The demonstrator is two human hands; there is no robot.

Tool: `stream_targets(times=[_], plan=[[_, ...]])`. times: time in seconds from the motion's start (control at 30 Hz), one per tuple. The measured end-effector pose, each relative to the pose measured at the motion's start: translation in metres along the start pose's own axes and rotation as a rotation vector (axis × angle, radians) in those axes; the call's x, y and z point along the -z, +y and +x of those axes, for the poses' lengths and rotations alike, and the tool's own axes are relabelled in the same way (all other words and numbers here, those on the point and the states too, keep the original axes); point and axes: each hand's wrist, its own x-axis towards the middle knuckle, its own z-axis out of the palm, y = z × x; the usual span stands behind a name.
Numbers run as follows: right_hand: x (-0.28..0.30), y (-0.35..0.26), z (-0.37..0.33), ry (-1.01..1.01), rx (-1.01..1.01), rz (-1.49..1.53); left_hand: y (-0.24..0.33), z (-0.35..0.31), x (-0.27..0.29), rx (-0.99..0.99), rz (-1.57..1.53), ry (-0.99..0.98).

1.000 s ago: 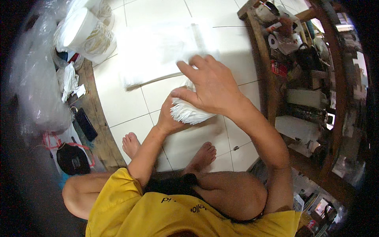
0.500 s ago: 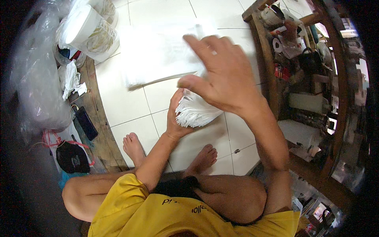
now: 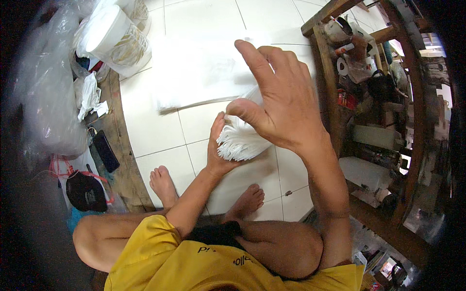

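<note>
My left hand (image 3: 219, 154) cups a thick folded bundle of thin white sheets (image 3: 242, 140) from its left side and below. The many layered edges of the bundle face me; whether they are paper or plastic, I cannot tell. Over the bundle hovers my right hand (image 3: 286, 99), its thumb and forefinger spread wide apart, with nothing seen between them. It hides the bundle's far part. Beyond both hands, a flat stack of white sheets (image 3: 189, 85) lies on the tiled floor.
White floor tiles (image 3: 160, 143) stretch around my bare feet. On the left, a wooden plank (image 3: 128, 162) bears a phone (image 3: 105, 151) and a black cap-like item (image 3: 86, 191). A white bucket (image 3: 119, 41) and clear plastic (image 3: 51, 97) stand behind. A cluttered wooden shelf (image 3: 330, 77) is at right.
The view has shifted slightly. My right hand sits a little farther right, thumb and forefinger still spread, and looks less blurred. The left hand keeps its hold on the bundle.
</note>
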Motion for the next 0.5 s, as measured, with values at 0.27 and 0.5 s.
stream_targets(times=[0.27, 0.5], plan=[[-0.013, -0.004, -0.004, -0.207, -0.081, 0.004, -0.012, -0.016, -0.012, 0.229, -0.192, -0.049], [-0.001, -0.003, -0.007, 0.026, -0.076, 0.050, -0.020, -0.017, -0.010, 0.254, 0.103, -0.153]])
